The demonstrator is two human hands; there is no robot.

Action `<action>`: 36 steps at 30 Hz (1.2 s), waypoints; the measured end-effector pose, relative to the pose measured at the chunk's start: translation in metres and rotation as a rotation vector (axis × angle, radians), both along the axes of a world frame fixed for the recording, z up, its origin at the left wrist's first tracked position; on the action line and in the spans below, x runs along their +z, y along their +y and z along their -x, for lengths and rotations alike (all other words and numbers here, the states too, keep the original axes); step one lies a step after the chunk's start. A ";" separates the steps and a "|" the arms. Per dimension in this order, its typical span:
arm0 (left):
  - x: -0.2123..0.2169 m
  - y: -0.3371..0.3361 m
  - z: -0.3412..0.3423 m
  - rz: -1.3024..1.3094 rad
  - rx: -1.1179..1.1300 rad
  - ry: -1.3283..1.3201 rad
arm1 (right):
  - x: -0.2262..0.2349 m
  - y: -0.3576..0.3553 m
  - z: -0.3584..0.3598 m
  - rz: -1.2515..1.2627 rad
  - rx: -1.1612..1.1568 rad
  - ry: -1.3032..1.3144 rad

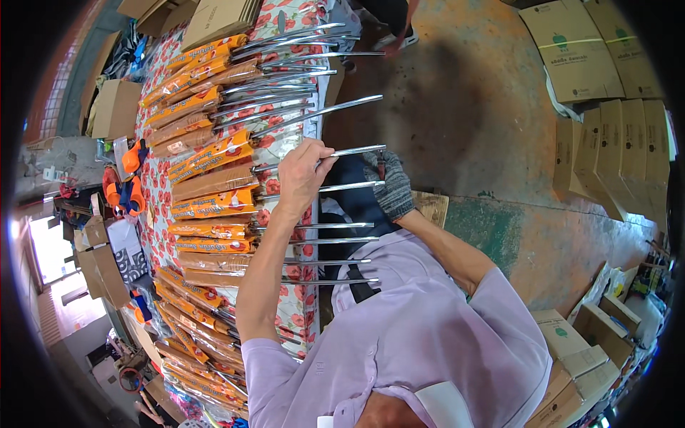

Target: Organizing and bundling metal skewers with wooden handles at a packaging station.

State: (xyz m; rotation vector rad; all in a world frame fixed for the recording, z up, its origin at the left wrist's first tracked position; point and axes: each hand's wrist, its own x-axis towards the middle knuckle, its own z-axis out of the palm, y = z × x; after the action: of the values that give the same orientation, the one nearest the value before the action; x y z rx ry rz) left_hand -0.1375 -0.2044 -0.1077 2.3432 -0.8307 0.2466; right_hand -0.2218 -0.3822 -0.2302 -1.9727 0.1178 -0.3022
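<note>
Mid-frame, the bare left hand [303, 175] pinches a metal rod [357, 150], steadying it. The gloved right hand [391, 187] looks closed beside another rod. Orange-wrapped tools [214, 203] lie in rows on the floral table [289, 296], rods overhanging for reach.

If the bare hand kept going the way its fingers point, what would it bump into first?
Probably the next shiny metal rod lying beyond it; the left hand already pinches one rod. Depth is hard to judge.

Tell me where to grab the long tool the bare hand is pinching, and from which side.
Probably the bare metal shaft. It juts past the edge of the floral table, free of its neighbours, while its orange-wrapped end lies packed among the others. Come from the open floor side, as the left hand does; the gloved right hand is next to it.
</note>
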 end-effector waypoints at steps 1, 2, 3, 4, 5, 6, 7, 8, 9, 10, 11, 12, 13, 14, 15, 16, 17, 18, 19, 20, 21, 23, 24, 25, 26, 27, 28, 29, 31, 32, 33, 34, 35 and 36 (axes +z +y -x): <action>-0.001 0.000 0.000 0.000 0.002 0.001 | 0.001 0.002 0.000 0.000 0.002 0.001; -0.002 0.000 0.001 0.003 0.002 -0.021 | 0.002 0.003 0.000 -0.066 -0.013 0.022; -0.003 0.000 0.002 0.006 0.002 -0.043 | 0.003 0.004 0.001 -0.131 -0.029 0.044; -0.004 0.001 0.002 0.008 0.001 -0.065 | 0.005 0.006 0.001 -0.197 -0.046 0.066; -0.005 0.001 0.003 0.008 0.000 -0.064 | 0.008 0.007 0.001 -0.198 -0.046 0.067; -0.006 0.002 0.004 -0.007 0.015 -0.113 | 0.011 0.008 0.001 -0.232 -0.054 0.073; -0.008 0.002 0.005 -0.021 0.030 -0.162 | 0.014 0.009 0.002 -0.267 -0.062 0.079; -0.009 0.002 0.006 -0.036 0.046 -0.211 | 0.014 0.010 0.002 -0.302 -0.070 0.085; -0.007 0.000 0.007 -0.036 0.045 -0.211 | 0.014 0.009 0.002 -0.301 -0.070 0.085; -0.006 -0.002 0.007 -0.028 0.035 -0.222 | 0.012 0.009 0.001 -0.278 -0.076 0.075; -0.004 -0.004 0.008 -0.020 0.025 -0.233 | 0.010 0.008 0.001 -0.254 -0.082 0.065; -0.001 -0.005 0.008 -0.012 0.015 -0.244 | 0.008 0.008 0.001 -0.231 -0.088 0.054; 0.000 -0.006 0.008 -0.012 0.017 -0.243 | 0.005 0.008 0.001 -0.231 -0.087 0.055; 0.003 -0.004 0.008 -0.070 -0.003 -0.217 | 0.003 0.009 0.002 -0.191 -0.094 0.059; 0.004 -0.003 0.009 -0.127 -0.023 -0.191 | 0.002 0.009 0.003 -0.151 -0.101 0.062; 0.005 -0.002 0.009 -0.184 -0.043 -0.164 | 0.000 0.009 0.003 -0.111 -0.108 0.065; 0.004 -0.001 0.010 -0.186 -0.040 -0.163 | -0.002 0.008 0.005 -0.113 -0.106 0.065; 0.002 -0.001 0.010 -0.161 -0.034 -0.146 | -0.004 0.007 0.008 -0.114 -0.105 0.060; 0.000 -0.002 0.011 -0.135 -0.030 -0.128 | -0.002 0.006 0.010 -0.115 -0.106 0.056; -0.002 -0.003 0.011 -0.108 -0.026 -0.110 | -0.001 0.006 0.011 -0.116 -0.107 0.052; -0.003 -0.003 0.011 -0.109 -0.027 -0.109 | -0.002 0.006 0.012 -0.117 -0.108 0.053; -0.005 -0.003 0.011 -0.087 -0.004 -0.142 | -0.003 0.006 0.010 -0.100 -0.065 0.039; -0.005 -0.004 0.011 -0.075 0.008 -0.158 | -0.003 0.005 0.009 -0.090 -0.043 0.031; -0.005 -0.005 0.011 -0.074 0.006 -0.157 | -0.004 0.005 0.009 -0.089 -0.044 0.032; -0.005 -0.005 0.011 -0.071 0.006 -0.155 | -0.005 0.005 0.008 -0.088 -0.052 0.015; -0.004 -0.006 0.011 -0.069 0.005 -0.153 | -0.005 0.006 0.008 -0.087 -0.060 -0.002; -0.004 -0.007 0.011 -0.066 0.005 -0.151 | -0.006 0.007 0.008 -0.085 -0.067 -0.020; -0.005 -0.007 0.011 -0.066 0.006 -0.151 | -0.007 0.008 0.008 -0.085 -0.067 -0.020; -0.007 -0.006 0.012 -0.048 0.014 -0.158 | -0.010 0.010 0.009 -0.128 -0.071 0.027; -0.008 -0.005 0.012 -0.038 0.018 -0.162 | -0.011 0.011 0.009 -0.150 -0.072 0.051; -0.009 -0.005 0.012 -0.038 0.020 -0.161 | -0.013 0.011 0.009 -0.150 -0.071 0.051; -0.008 -0.005 0.012 -0.040 0.015 -0.150 | -0.013 0.011 0.009 -0.114 -0.072 0.038; -0.007 -0.006 0.012 -0.042 0.010 -0.138 | -0.014 0.011 0.009 -0.077 -0.073 0.025; -0.006 -0.006 0.012 -0.044 0.005 -0.127 | -0.014 0.011 0.009 -0.041 -0.074 0.012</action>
State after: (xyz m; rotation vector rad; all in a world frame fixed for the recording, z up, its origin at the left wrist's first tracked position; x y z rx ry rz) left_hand -0.1492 -0.2105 -0.1137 2.3906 -0.8986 0.3860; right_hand -0.2307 -0.3711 -0.2441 -1.9324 0.2031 -0.3337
